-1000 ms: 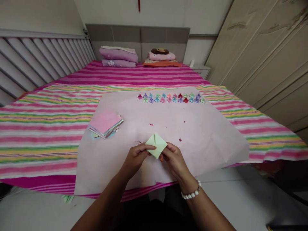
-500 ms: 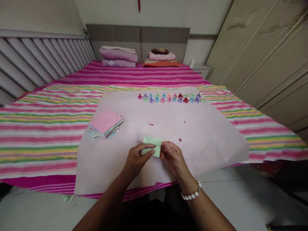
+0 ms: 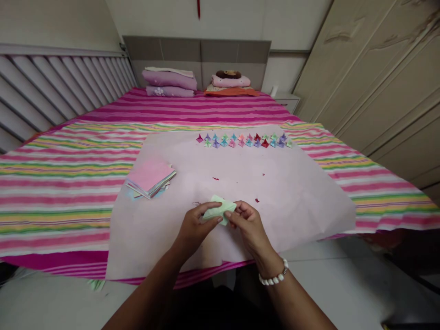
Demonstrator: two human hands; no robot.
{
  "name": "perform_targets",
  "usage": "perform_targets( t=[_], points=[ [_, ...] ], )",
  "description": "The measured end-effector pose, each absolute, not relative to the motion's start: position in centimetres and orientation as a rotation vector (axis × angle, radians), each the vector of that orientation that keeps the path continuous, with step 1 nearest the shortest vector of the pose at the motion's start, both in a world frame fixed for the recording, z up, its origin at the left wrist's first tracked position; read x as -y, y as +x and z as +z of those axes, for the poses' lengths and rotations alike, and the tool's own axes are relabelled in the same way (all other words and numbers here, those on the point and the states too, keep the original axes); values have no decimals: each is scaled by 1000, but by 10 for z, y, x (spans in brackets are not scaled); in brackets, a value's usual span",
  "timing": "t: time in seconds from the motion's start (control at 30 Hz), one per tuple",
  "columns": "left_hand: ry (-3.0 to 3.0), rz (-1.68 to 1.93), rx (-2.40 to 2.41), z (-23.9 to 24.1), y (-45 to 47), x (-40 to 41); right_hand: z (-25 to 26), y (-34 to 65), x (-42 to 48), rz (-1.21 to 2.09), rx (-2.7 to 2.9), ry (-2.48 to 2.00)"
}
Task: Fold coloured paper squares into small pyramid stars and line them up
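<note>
Both my hands pinch a small light green folded paper (image 3: 220,209) just above a large pale pink sheet (image 3: 302,192) spread on the bed. My left hand (image 3: 196,225) grips its left side with thumb and fingers closed. My right hand (image 3: 246,222), with a white bead bracelet on the wrist, holds its right edge. The paper is partly folded flat between the fingers.
A stack of coloured paper squares (image 3: 150,178), pink on top, lies to the left. A row of several small folded paper shapes (image 3: 243,140) runs along the sheet's far edge. The striped bedspread (image 3: 58,174) surrounds it; pillows (image 3: 169,81) lie at the headboard, a wardrobe (image 3: 378,78) stands right.
The green paper went from an open diamond held up to a flatter, narrower fold lying low between my fingers. My hands stayed in the same place.
</note>
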State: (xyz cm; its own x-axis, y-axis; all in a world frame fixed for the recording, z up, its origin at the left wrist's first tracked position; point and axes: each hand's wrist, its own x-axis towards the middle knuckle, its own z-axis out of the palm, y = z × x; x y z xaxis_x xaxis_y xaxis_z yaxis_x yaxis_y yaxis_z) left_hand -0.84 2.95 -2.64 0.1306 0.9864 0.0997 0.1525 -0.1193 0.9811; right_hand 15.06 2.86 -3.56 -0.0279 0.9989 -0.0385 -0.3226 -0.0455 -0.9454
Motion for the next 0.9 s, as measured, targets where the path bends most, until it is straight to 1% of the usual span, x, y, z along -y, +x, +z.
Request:
perform_targets(
  t=[0.1,0.27,0.4,0.5,0.57,0.63,0.7,0.8,0.9],
  points=[
    [1435,1142,-1188,-26,-6,-29,-35,150,-29,1363,976,-999],
    [1603,1255,-1203,-28,-5,-32,-34,151,-27,1343,998,-980],
    [1624,1294,-1190,-31,-7,-34,-36,152,-28,1314,1045,-963],
    [1632,1273,-1174,-28,-7,-33,-36,154,-29,1195,1060,-965],
    [1638,1228,-1136,-24,-7,-32,-34,155,-30,1094,1141,-967],
    [1622,1182,-1103,-20,-6,-30,-33,156,-30,1061,1252,-949],
    [1556,1155,-1129,-17,-5,-30,-34,156,-30,1108,1282,-926],
    [1351,1155,-1221,-17,-5,-30,-37,156,-29,1225,1149,-925],
    [1169,1176,-1221,-21,-6,-32,-40,155,-30,1259,1029,-933]
  ],
)
